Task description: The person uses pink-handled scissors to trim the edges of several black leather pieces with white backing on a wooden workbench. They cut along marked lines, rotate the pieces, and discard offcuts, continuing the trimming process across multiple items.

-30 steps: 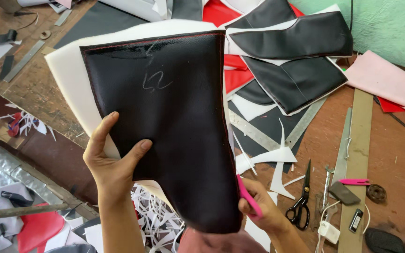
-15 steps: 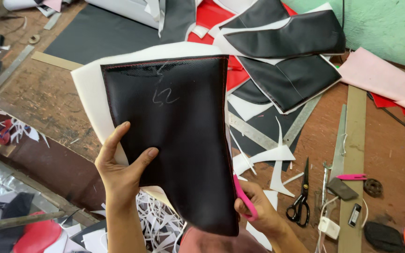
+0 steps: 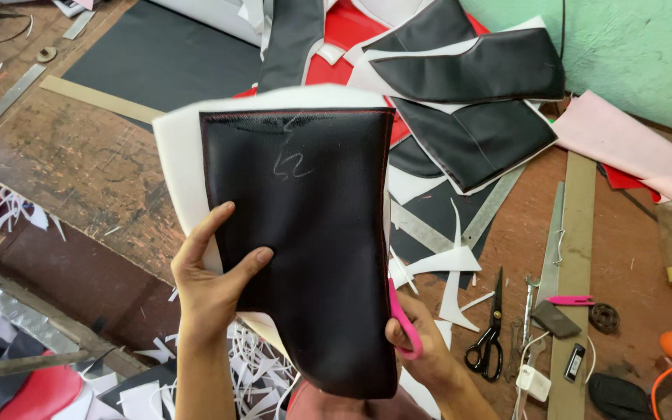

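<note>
My left hand [image 3: 213, 280] grips the left edge of a black leather panel [image 3: 305, 233] backed with white foam [image 3: 176, 163]; thumb and fingers lie on its dark face. The panel is stitched in red along its edges and bears a chalk mark near the top. My right hand [image 3: 421, 350] holds pink-handled scissors [image 3: 403, 327] at the panel's lower right edge; their blades are hidden behind the panel. The panel is held up above the wooden workbench [image 3: 87, 163].
More black panels with white backing [image 3: 476, 101] lie at the back right over red pieces. Black scissors [image 3: 488, 342], metal rulers [image 3: 554, 249], a wooden strip [image 3: 573, 257] and small tools lie to the right. White foam offcuts [image 3: 258, 365] litter the bench edge below.
The panel with both hands has shifted to the right in view and turned a little more upright. Both hands keep the same grip.
</note>
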